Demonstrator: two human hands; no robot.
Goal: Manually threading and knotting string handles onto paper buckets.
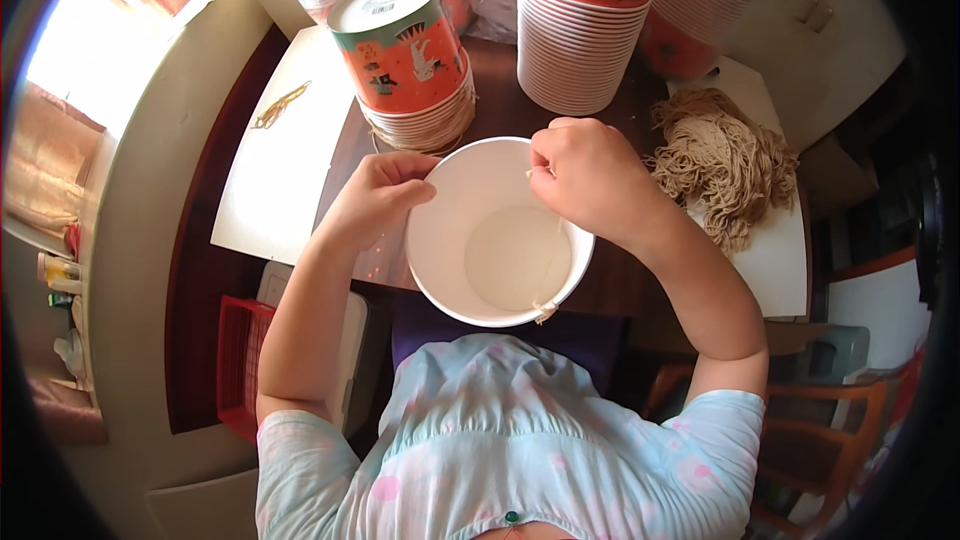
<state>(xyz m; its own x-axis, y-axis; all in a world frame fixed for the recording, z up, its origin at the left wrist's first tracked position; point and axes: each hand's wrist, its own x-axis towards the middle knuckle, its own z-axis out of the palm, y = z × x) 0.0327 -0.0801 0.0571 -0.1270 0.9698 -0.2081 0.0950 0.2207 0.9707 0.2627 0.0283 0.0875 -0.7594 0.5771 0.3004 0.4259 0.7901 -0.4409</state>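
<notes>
A white paper bucket [450, 230] is tilted so that its open mouth faces me, at the near edge of the table. My left hand [375, 190] is closed on its upper left rim, thumb over the edge. At the upper right rim, my right hand [585, 168] is closed in a pinch on a beige string, whose tip peeks out by the fingers. A knot of the string [544, 312] sits at the lower right rim, and a thin strand crosses the bucket's inside between knot and hand. My right fingers partly hide the rim.
Upside-down orange printed buckets [400, 55] with string around their rims stand beyond my left hand. Behind the bucket rises a tall stack of nested buckets [582, 50]. A heap of beige strings [725, 155] lies at right; a few strands [281, 105] lie at left.
</notes>
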